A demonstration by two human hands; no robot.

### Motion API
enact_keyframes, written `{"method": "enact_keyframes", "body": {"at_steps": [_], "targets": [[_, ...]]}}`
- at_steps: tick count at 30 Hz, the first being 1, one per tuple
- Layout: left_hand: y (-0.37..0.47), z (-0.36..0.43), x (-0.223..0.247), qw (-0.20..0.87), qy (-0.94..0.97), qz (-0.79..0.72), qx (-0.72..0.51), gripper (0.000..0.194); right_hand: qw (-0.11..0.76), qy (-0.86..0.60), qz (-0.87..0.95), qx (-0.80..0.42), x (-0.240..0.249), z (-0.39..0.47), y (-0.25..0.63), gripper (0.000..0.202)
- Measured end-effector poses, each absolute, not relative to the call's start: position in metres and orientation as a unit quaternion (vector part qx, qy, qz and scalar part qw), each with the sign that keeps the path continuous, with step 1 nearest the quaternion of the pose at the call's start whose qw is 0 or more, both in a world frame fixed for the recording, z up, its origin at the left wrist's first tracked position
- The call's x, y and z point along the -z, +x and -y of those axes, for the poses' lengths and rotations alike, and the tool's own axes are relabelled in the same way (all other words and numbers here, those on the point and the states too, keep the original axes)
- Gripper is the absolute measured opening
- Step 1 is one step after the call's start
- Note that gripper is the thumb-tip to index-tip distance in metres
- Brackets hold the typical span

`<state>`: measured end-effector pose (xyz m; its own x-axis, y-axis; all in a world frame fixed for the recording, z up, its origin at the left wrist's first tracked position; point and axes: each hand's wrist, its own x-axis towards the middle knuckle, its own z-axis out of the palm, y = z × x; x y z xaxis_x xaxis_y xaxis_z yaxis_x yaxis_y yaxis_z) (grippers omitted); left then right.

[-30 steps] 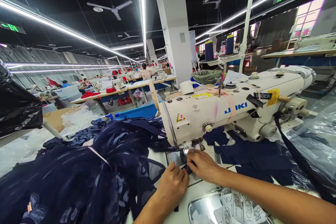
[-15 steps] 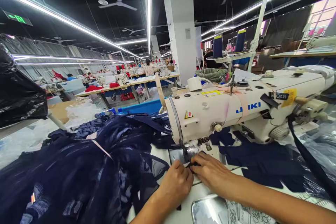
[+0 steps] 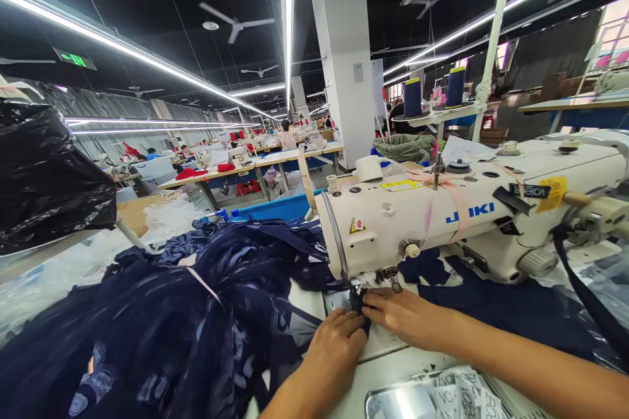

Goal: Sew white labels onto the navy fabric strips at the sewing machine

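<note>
A white sewing machine (image 3: 393, 222) stands at the centre right. Just in front of its needle, a small piece of dark fabric (image 3: 360, 306) lies on the metal plate. My left hand (image 3: 334, 347) is at the near left side of this piece, fingers bent and closed on its edge. From the right, my right hand (image 3: 400, 314) presses its closed fingers on the same piece, close beside the needle area. The fingertips of both hands are partly hidden.
Navy garments (image 3: 171, 321) are heaped on the left, tied with a pale band. Navy fabric pieces (image 3: 491, 301) lie under the machine arm. A metal tray (image 3: 403, 400) holds printed labels (image 3: 464, 396). A black plastic bag (image 3: 54, 177) is at far left.
Both hands have moved the dark piece forward to the needle area. My left hand is flatter and lower. The view has shifted slightly, so the scene sits a little further right.
</note>
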<state>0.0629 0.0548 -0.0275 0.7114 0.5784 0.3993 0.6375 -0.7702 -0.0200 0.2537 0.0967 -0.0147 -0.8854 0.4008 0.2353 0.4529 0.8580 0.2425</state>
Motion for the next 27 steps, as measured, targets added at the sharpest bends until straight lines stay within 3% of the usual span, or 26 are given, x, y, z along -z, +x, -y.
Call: {"method": "enact_keyframes", "body": {"at_steps": [27], "targets": [[0.088,-0.070,0.046,0.151,-0.875,0.390,0.245,0.028,0.149,-0.242,0.947,0.152,0.021,-0.108,0.257,0.038]]}}
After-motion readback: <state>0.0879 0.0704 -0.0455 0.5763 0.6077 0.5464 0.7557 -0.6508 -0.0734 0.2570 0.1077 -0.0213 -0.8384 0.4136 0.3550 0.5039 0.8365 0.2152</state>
